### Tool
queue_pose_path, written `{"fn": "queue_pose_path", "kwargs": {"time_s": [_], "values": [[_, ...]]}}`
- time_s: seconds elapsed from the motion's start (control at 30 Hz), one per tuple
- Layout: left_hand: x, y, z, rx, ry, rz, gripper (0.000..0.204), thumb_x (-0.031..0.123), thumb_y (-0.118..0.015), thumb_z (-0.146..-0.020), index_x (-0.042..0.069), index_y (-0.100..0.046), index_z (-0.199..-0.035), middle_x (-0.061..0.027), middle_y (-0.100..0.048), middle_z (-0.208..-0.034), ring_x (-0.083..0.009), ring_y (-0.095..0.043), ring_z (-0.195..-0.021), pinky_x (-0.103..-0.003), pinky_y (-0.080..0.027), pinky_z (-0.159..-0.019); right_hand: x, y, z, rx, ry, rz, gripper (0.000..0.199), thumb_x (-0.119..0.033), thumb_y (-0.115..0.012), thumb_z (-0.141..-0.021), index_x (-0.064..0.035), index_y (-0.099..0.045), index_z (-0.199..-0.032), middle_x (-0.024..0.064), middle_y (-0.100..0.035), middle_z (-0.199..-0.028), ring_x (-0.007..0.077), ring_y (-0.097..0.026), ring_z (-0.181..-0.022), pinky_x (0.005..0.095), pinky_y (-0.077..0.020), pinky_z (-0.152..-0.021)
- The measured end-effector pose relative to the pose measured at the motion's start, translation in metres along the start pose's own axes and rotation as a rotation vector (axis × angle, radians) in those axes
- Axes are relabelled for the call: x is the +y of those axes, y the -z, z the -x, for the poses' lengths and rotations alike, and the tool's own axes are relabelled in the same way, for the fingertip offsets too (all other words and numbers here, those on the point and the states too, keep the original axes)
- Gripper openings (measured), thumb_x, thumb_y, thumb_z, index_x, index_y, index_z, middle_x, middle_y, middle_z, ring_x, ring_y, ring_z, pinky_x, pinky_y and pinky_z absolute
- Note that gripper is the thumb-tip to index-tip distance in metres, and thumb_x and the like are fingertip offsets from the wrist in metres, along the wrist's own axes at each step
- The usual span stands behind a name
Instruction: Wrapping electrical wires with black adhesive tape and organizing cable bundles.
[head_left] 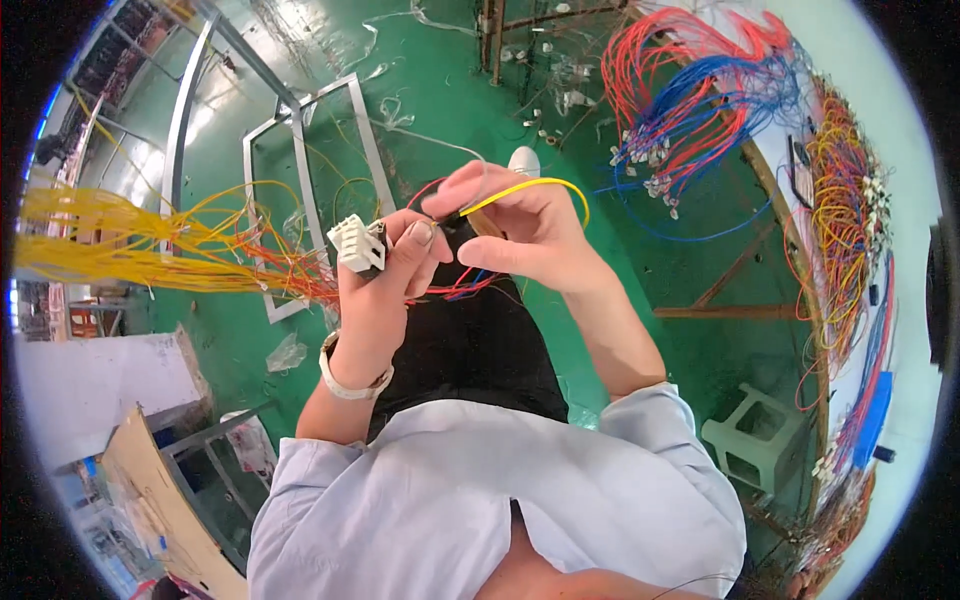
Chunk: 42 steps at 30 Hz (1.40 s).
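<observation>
My left hand (385,262) is closed, its thumb and index finger pinched on a small black connector (453,219). Against the same hand sits a white multi-slot connector block (355,245). My right hand (535,228) meets it from the other side, fingers bent at the black connector and thumb held apart. From the connector a yellow wire (530,184) arches over the right fingers and curls down past the back of that hand. Red and blue wires (470,289) hang below both hands. A white band circles my left wrist.
Yellow and red wires (120,240) stretch in a bundle at left, by a metal frame (300,180). Along the right, a workbench carries red and blue wire bunches (700,85) and mixed wires (840,180). A green stool (755,435) stands below it. Scraps litter the green floor.
</observation>
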<state>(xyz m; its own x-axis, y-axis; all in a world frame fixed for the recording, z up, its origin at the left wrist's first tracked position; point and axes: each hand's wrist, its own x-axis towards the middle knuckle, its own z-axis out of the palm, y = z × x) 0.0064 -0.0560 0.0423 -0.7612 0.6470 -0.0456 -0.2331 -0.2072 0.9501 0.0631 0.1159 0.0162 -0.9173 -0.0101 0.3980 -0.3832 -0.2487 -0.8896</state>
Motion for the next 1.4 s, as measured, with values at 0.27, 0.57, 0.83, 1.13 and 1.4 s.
{"fn": "queue_pose_path", "kwargs": {"time_s": [0.27, 0.57, 0.83, 1.13, 1.4], "values": [[-0.025, 0.016, -0.003, 0.195, -0.398, -0.297, 0.004, -0.003, -0.055, -0.088, -0.003, -0.059, -0.090, -0.0034, -0.064, -0.078, -0.0082, -0.059, -0.073, -0.024, -0.047, -0.066, -0.011, -0.036, 0.002, 0.143, -0.018, -0.127, 0.080, 0.002, -0.076, -0.069, 0.0012, -0.037, -0.139, 0.0067, -0.047, -0.114, 0.0138, -0.059, -0.092, 0.0260, -0.0498, -0.079], [-0.020, 0.019, 0.002, 0.023, -0.360, -0.377, 0.006, 0.000, -0.053, -0.090, -0.002, -0.058, -0.086, -0.0042, -0.062, -0.075, -0.0087, -0.055, -0.070, -0.023, -0.045, -0.068, 0.024, -0.041, -0.028, 0.323, -0.119, -0.110, 0.049, -0.003, -0.062, -0.084, -0.0003, -0.036, -0.125, 0.0139, -0.060, -0.107, 0.0187, -0.057, -0.104, 0.0311, -0.0475, -0.089], [-0.012, 0.047, 0.003, 0.052, -0.277, -0.356, 0.018, 0.018, -0.053, -0.095, 0.002, -0.056, -0.087, 0.0027, -0.053, -0.070, -0.0009, -0.039, -0.058, -0.018, -0.026, -0.049, 0.029, -0.040, -0.003, 0.160, -0.484, -0.209, 0.054, -0.006, -0.069, -0.083, 0.0005, -0.041, -0.128, 0.0104, -0.049, -0.120, 0.0150, -0.055, -0.106, 0.0286, -0.0481, -0.091], [0.006, 0.046, 0.010, -0.062, 0.282, 0.242, 0.023, 0.021, -0.053, -0.094, 0.002, -0.058, -0.081, 0.0046, -0.044, -0.059, -0.0026, -0.028, -0.046, -0.022, -0.015, -0.043, 0.020, -0.025, -0.038, -0.129, 0.204, 0.095, 0.038, -0.006, -0.070, -0.077, -0.0029, -0.062, -0.114, 0.0158, -0.057, -0.115, 0.0225, -0.056, -0.107, 0.0353, -0.0443, -0.092], [-0.020, 0.053, 0.018, -0.349, 0.125, -0.145, 0.011, 0.010, -0.058, -0.084, 0.003, -0.059, -0.076, -0.0047, -0.058, -0.070, -0.0097, -0.046, -0.056, -0.024, -0.034, -0.049, -0.008, -0.038, 0.036, 0.041, -0.240, 0.581, 0.013, -0.014, -0.064, -0.079, -0.0021, -0.058, -0.079, 0.0098, -0.057, -0.075, 0.0204, -0.058, -0.069, 0.0322, -0.0468, -0.061]]}}
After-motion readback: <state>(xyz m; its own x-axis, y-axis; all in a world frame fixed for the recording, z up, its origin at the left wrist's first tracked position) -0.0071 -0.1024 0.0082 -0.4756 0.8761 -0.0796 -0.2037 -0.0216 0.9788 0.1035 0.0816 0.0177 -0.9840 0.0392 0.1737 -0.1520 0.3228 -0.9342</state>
